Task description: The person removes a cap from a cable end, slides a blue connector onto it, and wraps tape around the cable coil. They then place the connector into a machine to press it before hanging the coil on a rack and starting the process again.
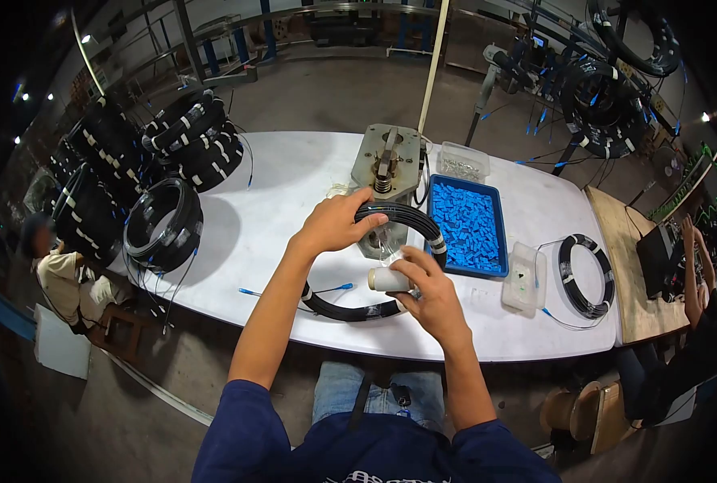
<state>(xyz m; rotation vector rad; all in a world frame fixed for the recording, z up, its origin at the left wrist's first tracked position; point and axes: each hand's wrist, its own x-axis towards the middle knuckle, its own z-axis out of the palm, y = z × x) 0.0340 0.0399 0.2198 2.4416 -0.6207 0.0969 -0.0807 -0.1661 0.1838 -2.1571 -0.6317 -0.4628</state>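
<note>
Black cable coil (358,314) stood near the frame's centre, my left hand (336,223) clamped on its upper edge, my right hand (432,299) closed around one white roll (389,279) just below. Behind the coil, one metal press (387,157) stood in the way. To its right I had one blue tray (477,272) of blue pieces, too many to count, two clear boxes (464,147) and one separate coil (566,272). Coil stacks (105,145), overlapping beyond sure counting, filled the upper left. Two people (59,278) sat at the edges.
</note>
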